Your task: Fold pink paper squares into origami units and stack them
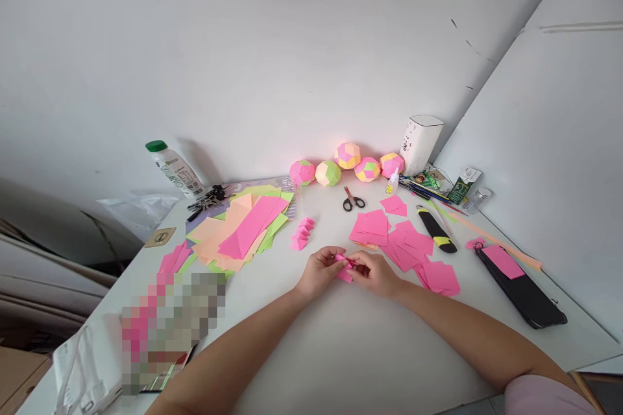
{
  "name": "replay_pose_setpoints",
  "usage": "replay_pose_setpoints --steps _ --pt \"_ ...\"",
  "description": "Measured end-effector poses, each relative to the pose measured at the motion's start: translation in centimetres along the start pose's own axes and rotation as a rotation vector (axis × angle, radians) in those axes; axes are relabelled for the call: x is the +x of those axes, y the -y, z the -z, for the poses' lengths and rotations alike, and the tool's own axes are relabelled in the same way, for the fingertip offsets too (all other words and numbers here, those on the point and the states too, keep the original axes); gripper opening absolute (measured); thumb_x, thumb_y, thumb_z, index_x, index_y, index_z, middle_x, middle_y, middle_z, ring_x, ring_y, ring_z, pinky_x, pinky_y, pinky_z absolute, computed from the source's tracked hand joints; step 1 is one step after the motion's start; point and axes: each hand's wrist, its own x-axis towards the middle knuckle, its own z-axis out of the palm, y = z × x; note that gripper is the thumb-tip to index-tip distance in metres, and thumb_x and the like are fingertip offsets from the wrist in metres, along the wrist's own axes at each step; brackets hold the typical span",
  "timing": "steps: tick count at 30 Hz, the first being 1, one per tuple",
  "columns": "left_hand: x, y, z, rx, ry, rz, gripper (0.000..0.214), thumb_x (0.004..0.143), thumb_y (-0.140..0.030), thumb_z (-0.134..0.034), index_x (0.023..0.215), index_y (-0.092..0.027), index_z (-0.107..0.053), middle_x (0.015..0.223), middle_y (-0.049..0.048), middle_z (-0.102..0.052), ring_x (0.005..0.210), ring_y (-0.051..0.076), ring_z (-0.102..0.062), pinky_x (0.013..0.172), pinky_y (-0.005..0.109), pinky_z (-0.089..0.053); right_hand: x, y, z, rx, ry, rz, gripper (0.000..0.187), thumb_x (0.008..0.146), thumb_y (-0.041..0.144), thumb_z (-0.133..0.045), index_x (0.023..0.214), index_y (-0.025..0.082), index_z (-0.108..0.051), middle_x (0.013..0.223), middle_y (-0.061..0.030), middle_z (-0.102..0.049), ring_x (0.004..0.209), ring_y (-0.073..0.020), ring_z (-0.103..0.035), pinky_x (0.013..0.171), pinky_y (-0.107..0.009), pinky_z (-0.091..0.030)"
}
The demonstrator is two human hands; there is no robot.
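Near the middle of the table, my left hand (320, 270) and my right hand (376, 274) meet over a small piece of pink paper (344, 273). Both hands pinch it between fingers and thumb, and part of the paper is hidden behind them. Just beyond my left hand stands a short row of folded pink paper pieces (302, 233). Flat pink paper squares (372, 227) lie in loose piles beyond and to the right of my right hand. A pair of scissors (354, 200) with black handles rests farther back.
Several colored paper balls (328, 173) sit against the wall beside a glue bottle (392, 183). A yellow-black cutter (437, 231) and a black pouch (518, 285) lie right. Colored sheets (253, 227), keys (210, 200) and a green-capped bottle (174, 168) are left. A blurred patch hides something at lower left.
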Motion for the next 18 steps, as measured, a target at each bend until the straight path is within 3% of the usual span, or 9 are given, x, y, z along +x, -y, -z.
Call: replay_pose_setpoints --steps 7,12,18 --pt "-0.1 0.3 0.1 0.226 0.048 -0.049 0.035 0.072 -0.042 -0.065 0.096 -0.018 -0.058 0.069 -0.0013 -0.056 0.058 0.011 -0.055 0.056 0.025 -0.046 0.0 -0.3 0.1 -0.014 -0.016 0.032 0.017 0.087 0.029 -0.046 0.083 0.021 -0.061 0.062 -0.0017 -0.058 0.05 -0.0133 -0.05 0.045 -0.025 -0.037" --pt "0.2 0.9 0.4 0.422 -0.01 -0.241 0.021 0.076 -0.037 -0.063 0.088 -0.019 -0.063 0.09 0.0044 -0.046 0.075 0.013 -0.05 0.06 0.025 -0.046 0.1 -0.2 0.2 0.02 -0.031 0.023 0.017 0.087 0.027 -0.046 0.082 0.021 -0.062 0.061 -0.0011 -0.056 0.049 -0.0129 -0.048 0.045 -0.025 -0.037" --pt "0.0 0.8 0.4 0.511 0.011 -0.278 0.016 0.08 -0.032 -0.058 0.078 -0.017 -0.061 0.094 0.0068 -0.047 0.082 0.016 -0.05 0.06 0.024 -0.043 0.2 0.0 0.3 0.023 -0.008 0.046 0.016 0.086 0.024 -0.046 0.082 0.021 -0.062 0.056 0.0007 -0.052 0.051 -0.0134 -0.047 0.048 -0.025 -0.037"
